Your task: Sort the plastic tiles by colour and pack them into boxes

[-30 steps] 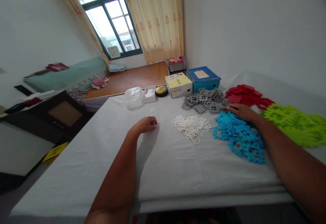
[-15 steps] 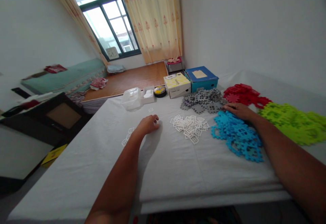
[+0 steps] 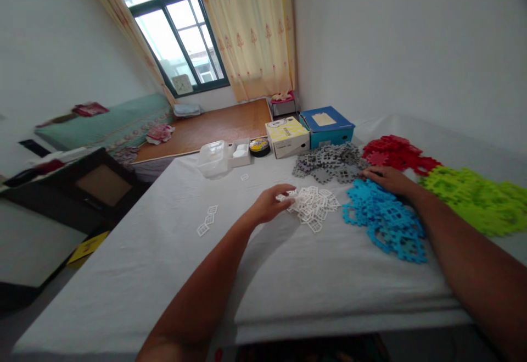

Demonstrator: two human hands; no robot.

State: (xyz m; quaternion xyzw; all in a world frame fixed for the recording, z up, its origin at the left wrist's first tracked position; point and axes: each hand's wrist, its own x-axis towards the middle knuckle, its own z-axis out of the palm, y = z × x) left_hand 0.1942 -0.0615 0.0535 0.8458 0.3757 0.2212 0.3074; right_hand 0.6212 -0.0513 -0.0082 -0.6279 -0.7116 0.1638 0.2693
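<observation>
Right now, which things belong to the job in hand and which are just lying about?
Apparently in use:
white pile, at left hand
loose white pieces
blue pile, grey pile, by right hand

Seemingly lying about:
red pile
green pile
clear container
black tin
patterned box
blue box

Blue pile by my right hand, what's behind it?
Beyond the blue pile are the gray pile and the red pile. The right hand lies at its far edge, covering whatever is directly beneath, so that can't be seen.

left hand [image 3: 269, 204] shifted rightward, now at white pile [image 3: 315, 205]
</observation>
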